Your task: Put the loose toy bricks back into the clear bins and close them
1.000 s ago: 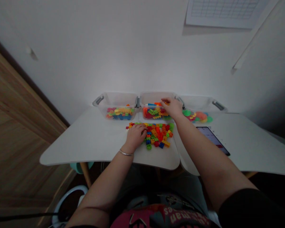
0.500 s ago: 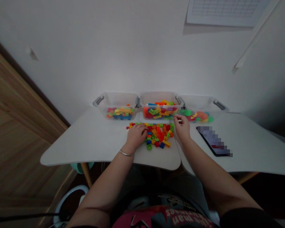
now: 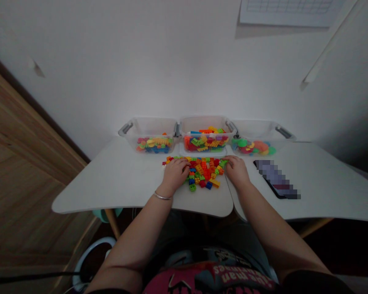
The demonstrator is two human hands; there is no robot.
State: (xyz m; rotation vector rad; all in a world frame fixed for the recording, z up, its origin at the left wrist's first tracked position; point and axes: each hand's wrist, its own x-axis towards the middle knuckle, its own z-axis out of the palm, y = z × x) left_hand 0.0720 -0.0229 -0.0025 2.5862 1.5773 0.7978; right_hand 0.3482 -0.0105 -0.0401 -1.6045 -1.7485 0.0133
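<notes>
At the desk [image 3: 119,179], right hand [image 3: 237,170] now returning from middle bin [image 3: 206,122] to brick pile [image 3: 204,173], fingers curled, grip unclear; left hand [image 3: 175,174] still resting open on bricks.

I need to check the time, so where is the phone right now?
The phone lies flat on the white table, right of the right hand, in front of the rightmost clear bin.

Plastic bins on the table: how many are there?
3, in a row by the wall: left bin, middle bin behind the loose brick pile, right bin near the phone.
</notes>
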